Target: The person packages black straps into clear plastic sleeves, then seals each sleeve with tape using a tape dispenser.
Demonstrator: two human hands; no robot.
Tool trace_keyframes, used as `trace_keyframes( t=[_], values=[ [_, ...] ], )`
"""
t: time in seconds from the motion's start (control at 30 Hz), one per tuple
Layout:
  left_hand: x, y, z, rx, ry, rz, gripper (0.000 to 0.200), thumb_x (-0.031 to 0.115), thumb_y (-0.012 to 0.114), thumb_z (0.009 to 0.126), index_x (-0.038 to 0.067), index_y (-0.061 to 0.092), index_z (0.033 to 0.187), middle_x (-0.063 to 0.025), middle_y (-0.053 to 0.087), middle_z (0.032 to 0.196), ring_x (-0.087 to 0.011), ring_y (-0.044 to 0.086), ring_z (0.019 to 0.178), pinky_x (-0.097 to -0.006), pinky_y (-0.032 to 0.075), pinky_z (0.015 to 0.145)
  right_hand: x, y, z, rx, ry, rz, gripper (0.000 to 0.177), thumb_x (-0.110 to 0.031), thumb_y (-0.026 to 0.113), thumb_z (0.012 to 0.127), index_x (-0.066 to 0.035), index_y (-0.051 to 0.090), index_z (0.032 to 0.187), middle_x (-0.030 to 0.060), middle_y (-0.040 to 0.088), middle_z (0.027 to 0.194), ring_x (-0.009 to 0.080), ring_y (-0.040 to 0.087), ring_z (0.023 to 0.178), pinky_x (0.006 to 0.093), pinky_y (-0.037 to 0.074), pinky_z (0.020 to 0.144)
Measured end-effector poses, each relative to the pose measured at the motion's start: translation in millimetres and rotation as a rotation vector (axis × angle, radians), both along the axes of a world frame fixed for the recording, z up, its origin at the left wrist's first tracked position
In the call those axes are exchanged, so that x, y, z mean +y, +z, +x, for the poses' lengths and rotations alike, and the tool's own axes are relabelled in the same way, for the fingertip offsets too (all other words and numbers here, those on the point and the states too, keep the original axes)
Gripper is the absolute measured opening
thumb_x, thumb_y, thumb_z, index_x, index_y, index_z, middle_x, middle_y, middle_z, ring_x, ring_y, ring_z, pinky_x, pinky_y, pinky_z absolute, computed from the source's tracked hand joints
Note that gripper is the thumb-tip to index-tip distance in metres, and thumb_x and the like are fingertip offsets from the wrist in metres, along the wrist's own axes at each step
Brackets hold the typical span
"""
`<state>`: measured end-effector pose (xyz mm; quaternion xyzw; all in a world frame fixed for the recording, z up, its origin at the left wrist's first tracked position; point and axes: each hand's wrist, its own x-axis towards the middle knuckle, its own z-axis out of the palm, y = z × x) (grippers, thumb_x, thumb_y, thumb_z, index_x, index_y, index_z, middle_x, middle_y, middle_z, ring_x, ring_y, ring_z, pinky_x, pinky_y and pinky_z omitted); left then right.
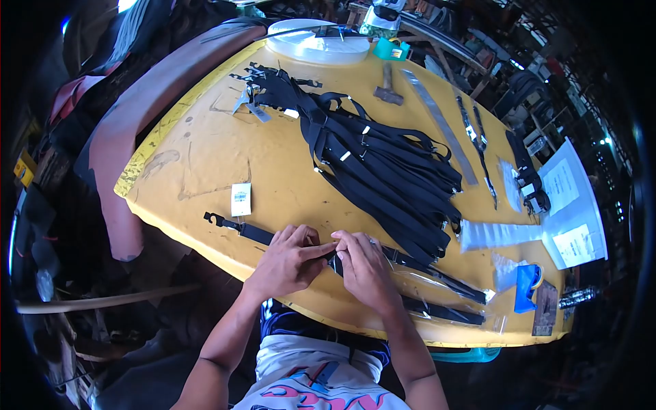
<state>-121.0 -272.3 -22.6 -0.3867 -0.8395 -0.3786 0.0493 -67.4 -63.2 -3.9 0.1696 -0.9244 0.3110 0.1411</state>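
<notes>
A black strap [255, 234] lies along the near edge of the yellow table, with a black hook [214, 219] at its left end and a white tag [240, 199] beside it. My left hand [290, 258] is closed on the strap, its index finger reaching across to the other hand. Touching it, my right hand [362, 268] pinches the strap, thumb and index finger together. The fingers hide the middle of the strap. To the right, folded black strap lengths [451, 313] lie by shiny clear plastic [427, 283].
A pile of black straps [369, 164] spreads over the yellow table [205, 157]. Behind it are a hammer [388, 92], a metal ruler [441, 123] and a round clear lid [314, 48]. A white bin [574, 205] and blue tape dispenser [527, 288] stand right.
</notes>
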Motion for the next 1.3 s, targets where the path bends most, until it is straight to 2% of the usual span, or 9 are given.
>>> trace_keyframes(
  t=[0.17,0.3,0.53,0.7,0.87,0.97,1.03,1.17,1.3],
  values=[
    [7.1,-1.8,2.7,-0.041,0.046,0.025,0.036,0.03,0.087,0.085,0.018,0.083,0.118,-0.0055,0.065,0.103,-0.0259,0.06,0.099,-0.0404,0.047,0.091,-0.9,-2.5,1.2,0.028,-0.013,-0.067,0.038,0.002,0.061,0.096,-0.005,0.06,0.134,0.0112,0.064,0.105,0.0325,0.065,0.103,0.0482,0.046,0.099],
    [9.1,-5.5,2.0,-0.021,0.077,0.043,0.03,0.026,0.088,0.083,0.018,0.085,0.112,-0.004,0.066,0.1,-0.0246,0.061,0.095,-0.0391,0.048,0.088,1.7,4.3,4.0,0.064,0.032,0.074,0.047,-0.001,0.066,0.095,-0.005,0.059,0.141,0.0123,0.068,0.112,0.0324,0.066,0.104,0.0478,0.048,0.1],
    [4.8,-11.7,-0.7,-0.034,0.061,0.124,0.027,0.02,0.084,0.087,0.011,0.083,0.113,-0.0085,0.069,0.102,-0.0288,0.065,0.096,-0.0408,0.053,0.09,-0.8,2.9,3.8,0.066,0.003,0.295,0.053,-0.007,0.072,0.093,-0.001,0.058,0.144,0.0123,0.073,0.1,0.0314,0.068,0.098,0.0475,0.048,0.099],
    [0.6,-1.9,1.9,-0.12,0.012,0.16,0.036,0.013,0.084,0.085,0.004,0.077,0.12,-0.0156,0.07,0.104,-0.0353,0.067,0.1,-0.0454,0.055,0.091,-1.9,7.3,-4.2,0.058,0.022,0.268,0.049,-0.005,0.069,0.094,-0.005,0.06,0.142,0.0099,0.072,0.098,0.0301,0.066,0.095,0.0464,0.048,0.095],
    [0.2,2.6,0.6,-0.124,-0.006,0.132,0.04,0.015,0.088,0.083,0.005,0.077,0.121,-0.0161,0.07,0.11,-0.0353,0.068,0.104,-0.0442,0.057,0.091,-3.7,2.9,-6.0,0.012,0.016,0.154,0.048,-0.002,0.066,0.095,-0.008,0.06,0.142,0.0092,0.071,0.104,0.0303,0.064,0.096,0.0473,0.048,0.094],
    [2.4,-1.3,0.5,-0.105,-0.011,0.122,0.041,0.016,0.089,0.082,0.005,0.078,0.12,-0.0157,0.07,0.111,-0.0346,0.068,0.103,-0.0437,0.057,0.09,-2.5,4.1,-3.6,0.008,0.012,0.201,0.049,-0.002,0.065,0.095,-0.008,0.058,0.143,0.0098,0.07,0.11,0.0309,0.065,0.101,0.0475,0.048,0.096],
    [1.8,-3.2,0.6,-0.095,-0.011,0.117,0.041,0.017,0.089,0.082,0.006,0.078,0.119,-0.0156,0.07,0.111,-0.0343,0.068,0.102,-0.0433,0.057,0.09,0.2,13.2,-0.2,0.025,0.051,0.1,0.049,-0.003,0.066,0.095,-0.008,0.059,0.144,0.0115,0.071,0.114,0.031,0.066,0.106,0.047,0.047,0.099],
    [2.1,-3.7,1.0,-0.106,-0.016,0.124,0.036,0.016,0.089,0.083,0.005,0.079,0.116,-0.0149,0.07,0.112,-0.033,0.068,0.103,-0.0419,0.057,0.089,8.1,22.6,1.3,0.065,0.147,0.199,0.049,-0.003,0.067,0.095,-0.007,0.061,0.143,0.0125,0.074,0.112,0.0304,0.068,0.11,0.0465,0.047,0.101],
    [-0.7,-7.1,-2.1,-0.103,-0.038,0.127,0.033,0.014,0.088,0.083,0.004,0.08,0.114,-0.0145,0.07,0.113,-0.0331,0.069,0.105,-0.042,0.058,0.089,9.3,23.3,-1.7,0.074,0.18,0.244,0.049,-0.001,0.069,0.091,-0.007,0.064,0.14,0.0128,0.076,0.101,0.0294,0.069,0.109,0.0457,0.048,0.1]
  ],
)
